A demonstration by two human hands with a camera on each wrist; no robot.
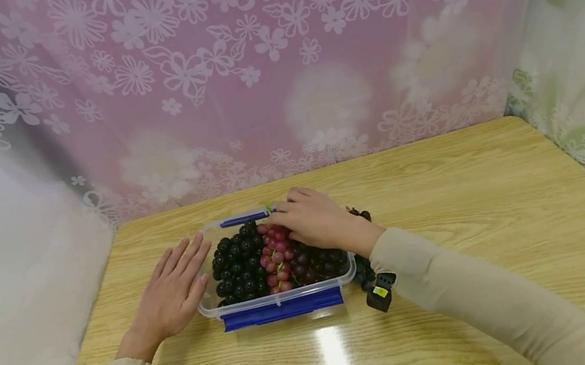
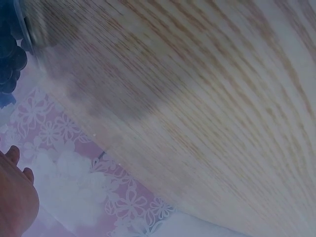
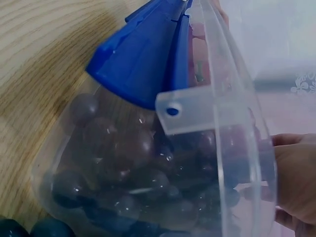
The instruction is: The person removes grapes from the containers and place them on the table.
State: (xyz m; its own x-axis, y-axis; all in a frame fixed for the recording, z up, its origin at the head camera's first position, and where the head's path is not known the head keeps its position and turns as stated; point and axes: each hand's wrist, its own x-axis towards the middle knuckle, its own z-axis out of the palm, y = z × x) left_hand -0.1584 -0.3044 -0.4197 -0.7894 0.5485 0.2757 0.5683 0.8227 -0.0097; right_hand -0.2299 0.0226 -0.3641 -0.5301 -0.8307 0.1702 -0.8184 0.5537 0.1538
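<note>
A clear plastic container (image 1: 274,299) with blue latches holds black grapes (image 1: 237,269) on its left, a bunch of red grapes (image 1: 276,257) down the middle and dark purple grapes (image 1: 315,264) on its right. My right hand (image 1: 318,220) reaches over the purple grapes and pinches the far end of the red bunch, a bit of green stem showing by the fingertips. With fingers straight, my left hand (image 1: 173,288) lies along the container's left side, fingertips right at the rim. In the right wrist view, the clear wall (image 3: 133,163) partly covers that hand's fingers.
More dark grapes (image 1: 365,269) lie on the table just outside the container's right side, partly hidden by my right wrist. The wood-grain table (image 1: 471,196) meets a pink floral cloth (image 1: 252,85) at the back. A black wrist device (image 1: 380,297) hangs under my right cuff.
</note>
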